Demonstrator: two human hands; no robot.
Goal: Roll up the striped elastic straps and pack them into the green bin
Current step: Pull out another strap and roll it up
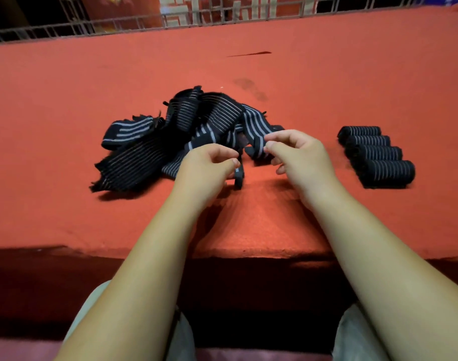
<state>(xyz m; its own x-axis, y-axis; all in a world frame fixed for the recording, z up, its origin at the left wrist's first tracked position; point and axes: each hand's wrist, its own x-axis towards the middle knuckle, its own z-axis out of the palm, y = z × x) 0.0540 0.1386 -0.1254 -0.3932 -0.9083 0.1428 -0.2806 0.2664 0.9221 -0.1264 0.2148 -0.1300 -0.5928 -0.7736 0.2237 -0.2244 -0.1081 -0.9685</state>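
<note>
Left hand and right hand each pinch one striped elastic strap at frame centre, near the loose pile. Square the edges and roll tight from the end. Four finished rolls centre-right. No green bin in view.

Red felt table; metal railing behind

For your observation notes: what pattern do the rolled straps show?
Thin pale stripes on black elastic rolls, head view.
</note>
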